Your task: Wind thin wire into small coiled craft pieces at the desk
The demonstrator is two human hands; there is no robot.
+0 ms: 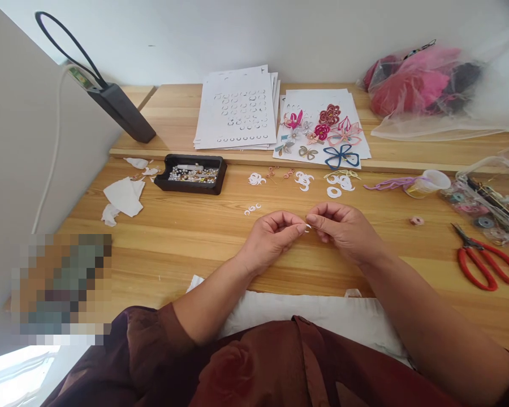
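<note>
Left fingers [297,229] partly hide small white piece [308,228]

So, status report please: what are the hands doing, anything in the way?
Left fingers pinching a small white piece. Right fingers close beside it, their hold unclear. Red-handled scissors off to the right, out of the way.

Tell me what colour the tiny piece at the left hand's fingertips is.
The tiny piece is white; the head view, the only one, shows it.
</note>
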